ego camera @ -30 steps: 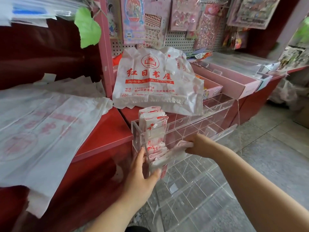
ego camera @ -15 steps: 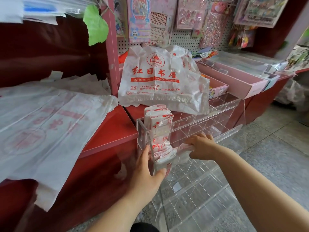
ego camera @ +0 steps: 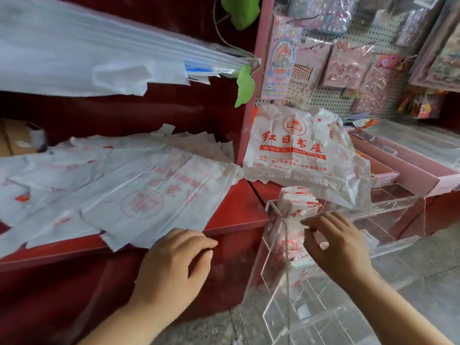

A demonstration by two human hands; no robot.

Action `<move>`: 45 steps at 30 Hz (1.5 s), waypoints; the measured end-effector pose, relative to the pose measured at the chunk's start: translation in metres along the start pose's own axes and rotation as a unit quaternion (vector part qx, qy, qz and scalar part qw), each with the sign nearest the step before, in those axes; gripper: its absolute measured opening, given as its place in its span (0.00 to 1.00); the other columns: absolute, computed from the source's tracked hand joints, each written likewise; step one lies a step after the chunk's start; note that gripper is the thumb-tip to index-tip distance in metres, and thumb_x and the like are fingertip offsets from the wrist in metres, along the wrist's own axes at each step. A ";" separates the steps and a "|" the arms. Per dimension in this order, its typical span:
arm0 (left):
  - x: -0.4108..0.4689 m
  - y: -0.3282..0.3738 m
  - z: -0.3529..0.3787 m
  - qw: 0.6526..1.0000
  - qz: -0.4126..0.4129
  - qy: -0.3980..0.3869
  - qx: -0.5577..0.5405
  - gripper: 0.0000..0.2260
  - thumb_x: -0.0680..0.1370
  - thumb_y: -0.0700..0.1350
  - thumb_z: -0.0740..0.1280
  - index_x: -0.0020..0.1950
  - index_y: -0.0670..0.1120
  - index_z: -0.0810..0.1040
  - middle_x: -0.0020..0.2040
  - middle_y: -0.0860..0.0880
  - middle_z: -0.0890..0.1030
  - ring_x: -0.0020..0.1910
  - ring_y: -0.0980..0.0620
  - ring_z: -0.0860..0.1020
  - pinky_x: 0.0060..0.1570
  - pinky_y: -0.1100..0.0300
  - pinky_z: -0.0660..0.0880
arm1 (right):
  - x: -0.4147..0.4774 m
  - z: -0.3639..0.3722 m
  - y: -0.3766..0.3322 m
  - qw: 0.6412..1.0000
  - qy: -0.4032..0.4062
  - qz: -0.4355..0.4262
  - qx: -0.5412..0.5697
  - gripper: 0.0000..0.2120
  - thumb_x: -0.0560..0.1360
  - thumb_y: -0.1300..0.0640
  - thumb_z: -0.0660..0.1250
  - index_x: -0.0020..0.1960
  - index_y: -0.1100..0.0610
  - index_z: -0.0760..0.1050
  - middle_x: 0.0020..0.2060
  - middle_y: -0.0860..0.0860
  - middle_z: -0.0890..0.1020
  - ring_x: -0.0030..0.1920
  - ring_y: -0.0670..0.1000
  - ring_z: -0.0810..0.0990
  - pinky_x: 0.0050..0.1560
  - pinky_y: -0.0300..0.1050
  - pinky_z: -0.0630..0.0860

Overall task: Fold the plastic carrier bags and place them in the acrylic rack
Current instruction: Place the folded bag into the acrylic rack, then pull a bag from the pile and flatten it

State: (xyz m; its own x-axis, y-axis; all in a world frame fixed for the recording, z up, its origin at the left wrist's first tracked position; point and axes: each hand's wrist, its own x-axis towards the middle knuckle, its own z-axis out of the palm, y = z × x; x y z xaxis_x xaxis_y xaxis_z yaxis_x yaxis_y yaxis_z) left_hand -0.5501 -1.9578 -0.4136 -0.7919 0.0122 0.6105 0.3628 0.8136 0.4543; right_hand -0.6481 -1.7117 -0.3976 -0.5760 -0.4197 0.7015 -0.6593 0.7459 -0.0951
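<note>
Two hands, neither gripping. Left hand (ego camera: 174, 265) relaxed by flat bags (ego camera: 149, 185) at ten o'clock, likely next; right hand (ego camera: 333, 245) steadies folded bags (ego camera: 298, 207) in acrylic rack (ego camera: 398, 217).

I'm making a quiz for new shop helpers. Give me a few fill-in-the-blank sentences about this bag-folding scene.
The folded bags stand at the ___ end of the acrylic rack.
The unfolded bags lie flat on a ___ counter.
The hand at the folded bags is the person's ___ one.
Missing words: left, red, right.
</note>
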 end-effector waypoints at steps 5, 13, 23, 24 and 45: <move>-0.014 -0.056 -0.060 0.970 -0.113 -0.142 0.162 0.25 0.70 0.58 0.53 0.56 0.46 0.80 0.55 0.50 0.80 0.53 0.52 0.79 0.49 0.59 0.76 | 0.038 0.061 -0.082 0.992 -0.062 -0.075 0.079 0.16 0.64 0.51 0.60 0.48 0.56 0.79 0.45 0.51 0.83 0.48 0.50 0.77 0.50 0.42 0.73; -0.021 -0.113 -0.104 0.928 -0.145 -0.252 0.232 0.60 0.44 0.75 0.18 0.73 0.60 0.49 0.66 0.68 0.45 0.63 0.70 0.42 0.62 0.71 0.39 | 0.063 0.102 -0.115 0.947 -0.308 -0.072 0.053 0.58 0.52 0.18 0.36 0.73 0.50 0.58 0.72 0.41 0.57 0.73 0.41 0.50 0.70 0.42 0.34; -0.014 -0.108 -0.115 0.959 -0.082 -0.155 0.221 0.40 0.70 0.73 0.36 0.59 0.50 0.76 0.59 0.54 0.78 0.61 0.58 0.66 0.64 0.62 0.55 | 0.062 0.124 -0.142 0.979 -0.065 -0.167 0.096 0.12 0.67 0.47 0.62 0.36 0.49 0.83 0.39 0.43 0.84 0.42 0.42 0.74 0.54 0.42 0.72; -0.017 -0.102 -0.105 0.962 -0.065 -0.136 0.227 0.38 0.72 0.72 0.39 0.58 0.50 0.76 0.56 0.54 0.80 0.58 0.59 0.69 0.61 0.58 0.60 | 0.063 0.125 -0.146 0.980 -0.041 -0.166 0.103 0.12 0.67 0.50 0.62 0.36 0.50 0.83 0.38 0.43 0.84 0.42 0.43 0.73 0.54 0.41 0.70; -0.049 -0.150 -0.184 0.960 -0.259 -0.022 -0.104 0.12 0.53 0.55 0.59 0.30 0.59 0.80 0.39 0.59 0.83 0.45 0.58 0.80 0.52 0.64 0.71 | 0.071 0.096 -0.127 0.954 -0.199 -0.041 0.222 0.08 0.64 0.46 0.62 0.39 0.41 0.79 0.51 0.30 0.77 0.64 0.36 0.65 0.62 0.39 0.65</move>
State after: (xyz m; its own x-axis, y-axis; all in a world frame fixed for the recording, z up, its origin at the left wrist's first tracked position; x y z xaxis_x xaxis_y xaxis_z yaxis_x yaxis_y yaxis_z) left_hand -0.4757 -2.1877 -0.3923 -0.9110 -0.3342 0.2416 0.0014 0.5833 0.8123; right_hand -0.6515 -1.8859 -0.4029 -0.5932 -0.6962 0.4043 -0.7988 0.4463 -0.4034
